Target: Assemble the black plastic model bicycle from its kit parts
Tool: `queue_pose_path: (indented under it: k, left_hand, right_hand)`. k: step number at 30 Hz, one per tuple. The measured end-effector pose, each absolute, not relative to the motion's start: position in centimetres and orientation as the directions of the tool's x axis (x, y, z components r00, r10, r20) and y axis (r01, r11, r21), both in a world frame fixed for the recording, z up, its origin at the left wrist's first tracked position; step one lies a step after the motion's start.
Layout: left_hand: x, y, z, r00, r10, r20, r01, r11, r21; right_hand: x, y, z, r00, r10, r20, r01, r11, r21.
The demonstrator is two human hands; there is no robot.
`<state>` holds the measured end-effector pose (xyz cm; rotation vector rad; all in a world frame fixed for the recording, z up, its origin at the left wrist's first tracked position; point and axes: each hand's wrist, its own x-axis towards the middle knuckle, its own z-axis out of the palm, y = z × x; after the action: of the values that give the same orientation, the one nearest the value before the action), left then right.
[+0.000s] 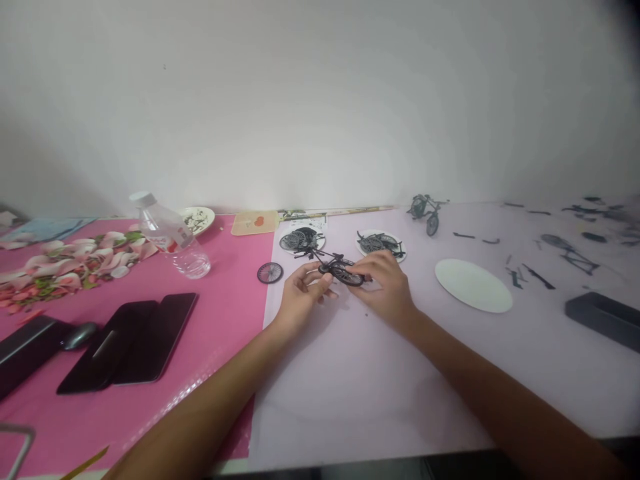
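Between my two hands is a small black model bicycle (333, 261), held just above the pale table sheet. My left hand (305, 290) has its thumb and fingers closed around the middle of the frame. The fingers of my right hand (385, 283) pinch the spoked wheel at the bicycle's right end. On the left end no wheel shows. A loose spoked wheel (270, 273) lies left of my left hand, where the pink surface meets the pale sheet. Just beyond my hands are a plate of black wheels (295, 240) and a plate of black parts (379, 243).
Another model bicycle (425, 212) stands near the wall. At right are a white plate (473, 285), scattered black parts (539, 277) and a dark case (605, 317). Leftward stand a plastic bottle (173, 237), pink petals (75, 263) and dark phones (157, 340).
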<state>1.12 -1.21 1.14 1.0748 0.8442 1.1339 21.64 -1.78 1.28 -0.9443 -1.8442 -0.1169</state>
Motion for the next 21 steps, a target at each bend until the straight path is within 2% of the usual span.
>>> queue_pose_path:
  k: [8,14,18,21]
  left_hand:
    - [1.1,-1.7,1.6,0.410,0.910,-0.057,-0.195,0.149,0.969]
    - [1.1,-1.2,1.3,0.357,0.927,-0.112,-0.222,0.201,0.954]
    - [1.1,-0.9,1.0,0.317,0.937,-0.146,-0.184,0.212,0.960]
    - [1.0,-0.6,0.7,0.312,0.938,-0.149,-0.231,0.227,0.946]
  right_hand:
    - [21.5,-1.9,1.6,-0.172,0.493,0.853,0.698,0.672,-0.247]
    - [20.9,-2.1,1.7,-0.233,0.465,0.854,0.700,0.690,-0.185]
    - [20.8,-2.3,1.8,-0.233,0.514,0.826,0.715,0.666,-0.212]
    - [20.7,-2.3,1.7,-0.159,0.558,0.815,0.741,0.613,-0.275]
